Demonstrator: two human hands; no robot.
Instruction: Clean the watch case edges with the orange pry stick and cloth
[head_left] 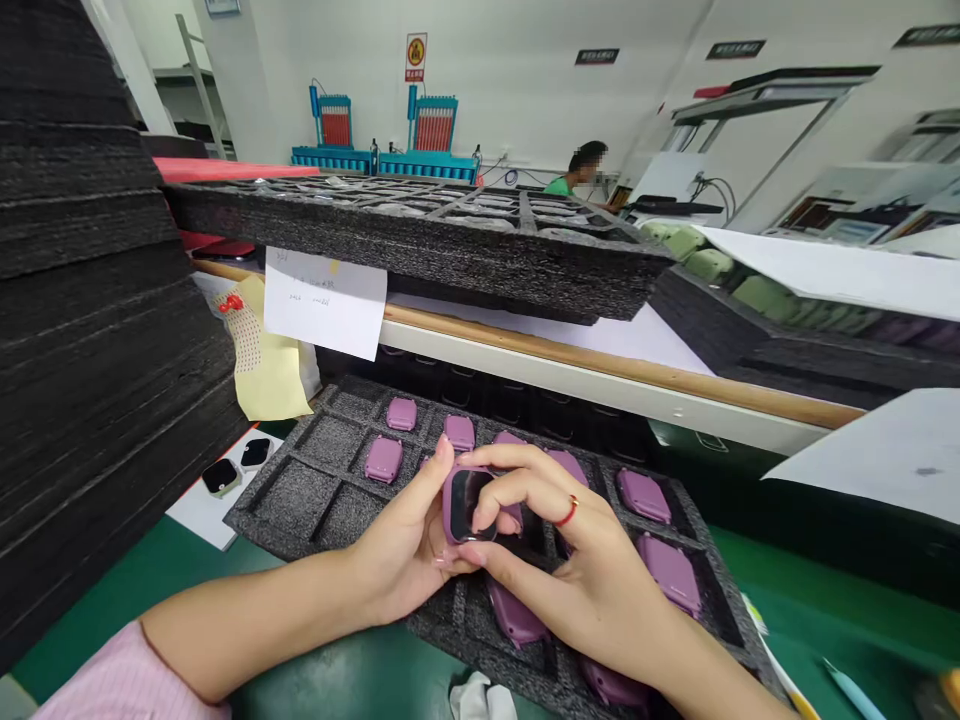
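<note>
Between both hands, above a black foam tray, is a purple watch case with a dark glossy face turned up. My left hand grips its left side, thumb along the upper edge. Fingers of my right hand bend over the face, and its thumb presses at the lower edge; a red ring is on one finger. Several more purple cases lie in the tray's compartments, among them one at the upper left and one at the right. Some compartments on the left hold nothing.
Stacked black foam rises at the left. Two watches lie on a white box beside the tray. A shelf edge carrying foam trays crosses behind. White cloth and a light-blue pen lie in front. A person is in the background.
</note>
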